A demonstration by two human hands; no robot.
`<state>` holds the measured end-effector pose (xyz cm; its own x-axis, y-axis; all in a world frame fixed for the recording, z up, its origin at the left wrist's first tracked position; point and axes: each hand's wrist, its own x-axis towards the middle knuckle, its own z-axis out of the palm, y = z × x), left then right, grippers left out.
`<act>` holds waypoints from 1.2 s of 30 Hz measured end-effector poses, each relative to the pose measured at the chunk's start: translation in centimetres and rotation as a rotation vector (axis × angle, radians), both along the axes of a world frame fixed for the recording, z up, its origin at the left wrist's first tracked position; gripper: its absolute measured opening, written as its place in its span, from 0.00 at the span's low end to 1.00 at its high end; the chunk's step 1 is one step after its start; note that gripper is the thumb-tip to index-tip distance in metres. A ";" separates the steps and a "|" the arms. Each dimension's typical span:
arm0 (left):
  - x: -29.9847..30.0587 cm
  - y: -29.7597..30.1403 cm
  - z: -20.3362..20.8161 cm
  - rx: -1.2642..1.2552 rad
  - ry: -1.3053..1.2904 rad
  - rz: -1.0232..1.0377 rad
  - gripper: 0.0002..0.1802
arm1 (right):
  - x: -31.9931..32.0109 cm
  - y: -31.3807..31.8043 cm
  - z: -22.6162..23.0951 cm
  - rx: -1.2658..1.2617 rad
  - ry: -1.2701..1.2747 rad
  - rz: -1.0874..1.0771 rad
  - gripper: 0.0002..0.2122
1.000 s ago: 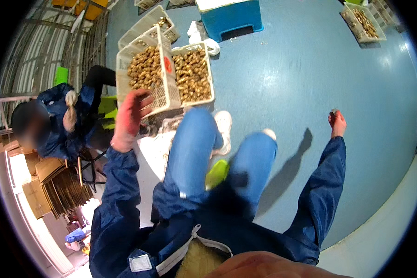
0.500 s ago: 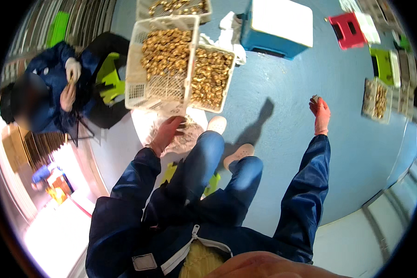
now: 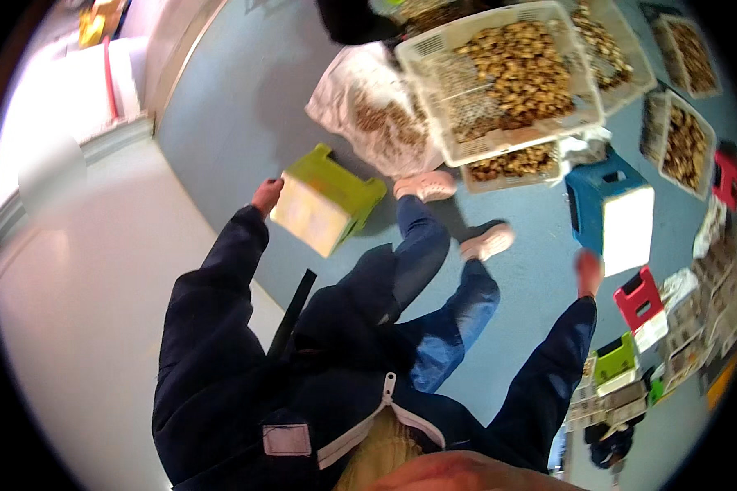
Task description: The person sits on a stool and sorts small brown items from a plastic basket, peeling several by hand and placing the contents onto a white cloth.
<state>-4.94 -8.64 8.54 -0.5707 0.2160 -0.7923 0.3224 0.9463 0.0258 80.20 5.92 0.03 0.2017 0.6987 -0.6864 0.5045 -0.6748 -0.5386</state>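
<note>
My left hand [image 3: 268, 196] is closed on the edge of a green step stool [image 3: 359, 196] with a pale top. The stool is tipped on the floor beside my left leg. My right hand [image 3: 589, 272], in a pinkish glove, is stretched out to the right beside a blue stool [image 3: 591, 204] with a white top. Motion smears its fingers, so I cannot make out what they hold, if anything. Beyond my feet a white plastic crate [image 3: 504, 147] holds many small golden-brown lumps [image 3: 526, 75], their kind unclear.
A whitish sack [image 3: 336, 98] with brown scraps on it lies left of the crate. More filled crates [image 3: 686, 147] stand at the right, near a red stool [image 3: 639, 300] and another green stool [image 3: 616, 360]. A pale wall [image 3: 164, 270] runs along my left.
My body has turned, so the crates now lie farther right. My left hand has left the crate's near side and taken hold of the green stool. The right hand has come beside the blue stool.
</note>
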 end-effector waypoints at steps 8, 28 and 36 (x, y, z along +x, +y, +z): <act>3.5 -4.7 -8.4 0.012 0.169 -0.261 0.33 | 9.9 -3.8 -4.1 -0.305 -0.197 0.480 0.15; 16.6 -20.5 -20.9 -0.432 0.067 0.108 0.40 | 12.1 0.5 -8.8 -0.346 -0.095 0.572 0.15; 26.8 -25.5 -25.7 -0.483 -0.321 0.009 0.49 | 16.3 1.1 -10.7 -0.329 -0.107 0.596 0.16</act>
